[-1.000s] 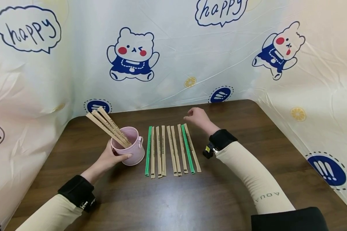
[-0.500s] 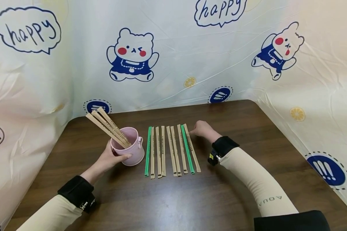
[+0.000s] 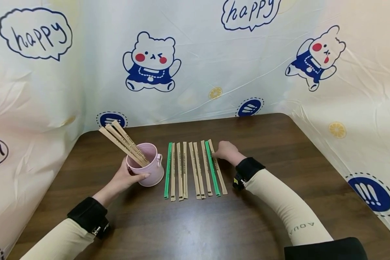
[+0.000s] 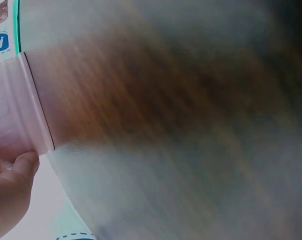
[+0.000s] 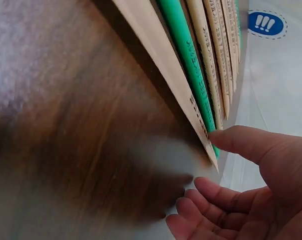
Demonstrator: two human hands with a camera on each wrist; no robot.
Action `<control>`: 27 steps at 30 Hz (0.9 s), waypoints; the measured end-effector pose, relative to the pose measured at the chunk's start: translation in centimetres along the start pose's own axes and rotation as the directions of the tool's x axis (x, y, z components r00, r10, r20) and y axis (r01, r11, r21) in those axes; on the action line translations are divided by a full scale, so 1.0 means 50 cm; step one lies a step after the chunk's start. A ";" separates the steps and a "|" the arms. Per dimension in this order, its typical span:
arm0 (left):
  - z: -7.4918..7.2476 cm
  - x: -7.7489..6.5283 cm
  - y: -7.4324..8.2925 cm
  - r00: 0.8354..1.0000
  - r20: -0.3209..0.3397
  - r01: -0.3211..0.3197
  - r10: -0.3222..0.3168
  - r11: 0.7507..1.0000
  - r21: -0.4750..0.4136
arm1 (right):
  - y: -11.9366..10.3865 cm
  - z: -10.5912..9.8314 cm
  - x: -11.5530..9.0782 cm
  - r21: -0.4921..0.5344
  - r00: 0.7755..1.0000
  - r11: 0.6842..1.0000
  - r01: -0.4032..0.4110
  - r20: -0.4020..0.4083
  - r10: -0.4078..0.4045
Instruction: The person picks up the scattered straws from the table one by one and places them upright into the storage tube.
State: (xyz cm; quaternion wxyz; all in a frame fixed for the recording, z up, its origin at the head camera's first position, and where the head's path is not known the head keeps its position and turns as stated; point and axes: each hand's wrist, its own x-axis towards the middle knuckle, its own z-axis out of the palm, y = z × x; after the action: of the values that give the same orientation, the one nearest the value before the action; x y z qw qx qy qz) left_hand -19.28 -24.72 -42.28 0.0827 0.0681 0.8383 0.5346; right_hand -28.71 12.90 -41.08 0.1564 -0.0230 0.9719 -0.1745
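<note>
My left hand [image 3: 125, 177] grips a small pink bucket [image 3: 154, 173] at its lower side, thumb across the front. Several tan paper-wrapped sticks [image 3: 120, 142] with printed lettering lean out of the bucket to the left. In the left wrist view, the thumb [image 4: 23, 172] presses the bucket's wall [image 4: 10, 107]. My right hand [image 3: 228, 151] is at the far end of the row's rightmost tan paper-wrapped stick [image 3: 219, 171]. In the right wrist view, the thumb [image 5: 241, 142] is over that stick's end, touching or nearly so, while loosely bent fingers [image 5: 216, 195] stand apart on its other side.
Several more tan wrapped sticks [image 3: 198, 169] lie side by side on the brown table [image 3: 188, 227], with one green wrapped stick [image 3: 168, 171] at the left end and another green wrapped stick [image 3: 212, 169] near the right. A printed curtain [image 3: 195, 61] hangs behind the table.
My right hand has come down and nearer, from beyond the row to the rightmost tan stick's far end. My left hand and the bucket have stayed in place.
</note>
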 end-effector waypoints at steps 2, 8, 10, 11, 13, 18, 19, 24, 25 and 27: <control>0.000 -0.001 0.001 1.000 -0.002 0.001 -0.001 1.000 0.004 | -0.005 0.005 0.001 -0.023 1.000 1.000 -0.011 0.002 0.012; -0.003 -0.001 0.000 1.000 -0.005 -0.008 0.008 1.000 0.007 | -0.019 0.021 0.010 -0.095 1.000 0.995 -0.020 0.006 0.020; -0.003 -0.001 0.001 1.000 0.000 -0.010 0.010 1.000 0.001 | -0.021 0.023 0.011 -0.098 1.000 0.995 -0.029 0.008 0.029; -0.002 -0.001 0.001 1.000 0.002 -0.011 0.011 1.000 -0.001 | -0.022 0.022 0.011 -0.094 0.999 0.995 -0.035 0.009 0.036; -0.002 0.000 0.000 1.000 0.003 -0.010 0.010 1.000 -0.004 | -0.021 0.020 0.009 -0.078 0.999 0.996 -0.042 0.013 0.043; 0.000 -0.001 -0.003 1.000 -0.003 -0.013 0.013 1.000 -0.008 | -0.006 0.011 0.003 0.005 0.998 0.999 -0.051 0.025 0.051; 0.000 -0.001 -0.003 1.000 -0.004 -0.013 0.013 1.000 -0.009 | -0.002 0.009 0.003 0.025 0.998 0.998 -0.052 0.025 0.051; 0.002 -0.003 -0.001 1.000 -0.006 -0.007 0.007 1.000 -0.011 | 0.011 0.000 0.003 0.120 0.999 0.991 -0.051 0.012 0.050; 0.001 -0.002 -0.001 1.000 -0.006 -0.007 0.007 1.000 -0.010 | 0.014 -0.002 0.004 0.135 0.999 0.989 -0.054 0.012 0.053; 0.001 -0.001 -0.001 1.000 -0.005 -0.011 0.011 1.000 -0.011 | 0.018 -0.006 0.008 0.162 0.998 0.985 -0.062 0.018 0.060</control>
State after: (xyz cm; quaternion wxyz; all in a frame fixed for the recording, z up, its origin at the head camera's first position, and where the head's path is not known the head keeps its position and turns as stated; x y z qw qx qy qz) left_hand -19.23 -24.70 -42.32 0.0781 0.0712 0.8350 0.5400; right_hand -29.16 13.80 -41.26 0.1695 0.0187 0.9536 -0.2483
